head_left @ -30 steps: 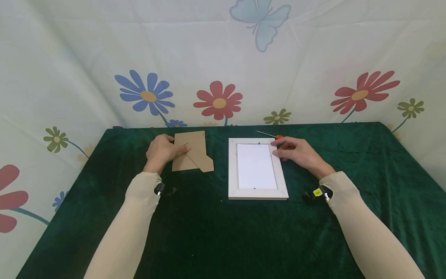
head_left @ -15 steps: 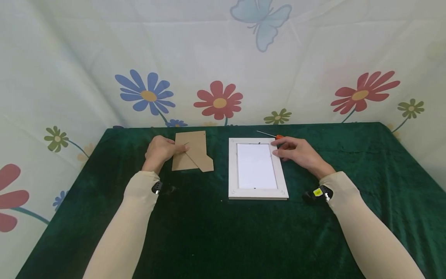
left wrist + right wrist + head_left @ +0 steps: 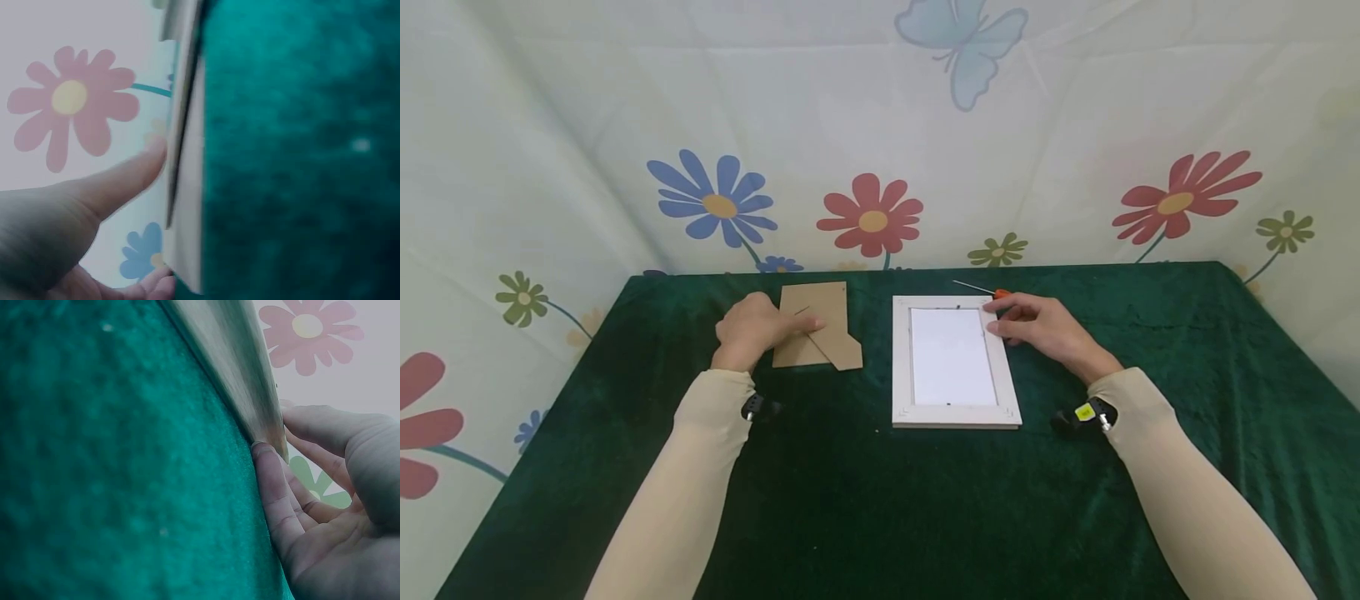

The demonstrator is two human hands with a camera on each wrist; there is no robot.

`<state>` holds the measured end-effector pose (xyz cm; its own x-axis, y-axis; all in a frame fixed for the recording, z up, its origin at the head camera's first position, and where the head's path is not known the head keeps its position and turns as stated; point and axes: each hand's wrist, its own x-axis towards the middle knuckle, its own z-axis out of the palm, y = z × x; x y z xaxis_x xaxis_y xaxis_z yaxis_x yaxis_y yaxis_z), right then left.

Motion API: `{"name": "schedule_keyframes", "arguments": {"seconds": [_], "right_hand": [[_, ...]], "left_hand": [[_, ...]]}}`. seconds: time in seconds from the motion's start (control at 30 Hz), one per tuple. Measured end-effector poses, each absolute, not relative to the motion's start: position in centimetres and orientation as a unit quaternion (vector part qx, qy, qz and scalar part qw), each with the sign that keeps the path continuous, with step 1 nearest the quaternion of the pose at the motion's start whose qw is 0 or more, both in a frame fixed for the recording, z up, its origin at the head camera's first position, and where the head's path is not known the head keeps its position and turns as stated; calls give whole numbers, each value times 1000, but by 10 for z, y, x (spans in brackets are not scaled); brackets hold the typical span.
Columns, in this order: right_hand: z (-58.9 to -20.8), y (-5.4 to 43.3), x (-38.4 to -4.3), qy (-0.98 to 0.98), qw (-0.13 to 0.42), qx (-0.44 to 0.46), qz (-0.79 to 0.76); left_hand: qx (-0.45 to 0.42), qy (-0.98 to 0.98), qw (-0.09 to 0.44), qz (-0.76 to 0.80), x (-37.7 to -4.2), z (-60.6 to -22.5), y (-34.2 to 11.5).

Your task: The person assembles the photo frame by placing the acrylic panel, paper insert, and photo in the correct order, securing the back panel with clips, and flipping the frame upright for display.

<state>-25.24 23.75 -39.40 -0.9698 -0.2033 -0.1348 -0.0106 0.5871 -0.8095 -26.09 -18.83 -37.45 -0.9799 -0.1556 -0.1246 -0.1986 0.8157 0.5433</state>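
On the left in the head view lies a brown picture-frame backing board point(image 3: 814, 297) with an angled stand flap point(image 3: 842, 350) on it. My left hand point(image 3: 751, 328) pinches its left side, thumb on top; in the left wrist view the thumb point(image 3: 128, 181) lies against the flap and the other fingertips meet the board's lower edge. A white picture frame point(image 3: 957, 418) with a white sheet point(image 3: 951, 358) in its opening lies to the right. My right hand point(image 3: 1051, 333) holds the frame's upper right edge between thumb and fingers, as the right wrist view also shows.
A screwdriver with an orange handle point(image 3: 1002, 293) and thin shaft lies behind the frame, next to my right fingers. Dark green cloth point(image 3: 880, 508) covers the table. A flower-printed curtain point(image 3: 820, 108) rises behind the table's far edge.
My left hand and the backing board have shifted slightly to the right, the thumb reaching a little further over the flap. The frame and my right hand have stayed in place.
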Motion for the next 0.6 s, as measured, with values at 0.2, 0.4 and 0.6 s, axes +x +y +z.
{"name": "schedule_keyframes", "arguments": {"seconds": [0.2, 0.4, 0.6], "right_hand": [[-395, 238, -253, 884, 110, -61, -450], [-395, 238, -252, 883, 108, -61, -453], [-394, 237, -252, 883, 109, -59, -452]], "left_hand": [[-101, 954, 36, 281, -260, -376, -187], [-108, 914, 58, 386, -259, -376, -194], [-88, 862, 71, 494, -263, -379, -213]]}}
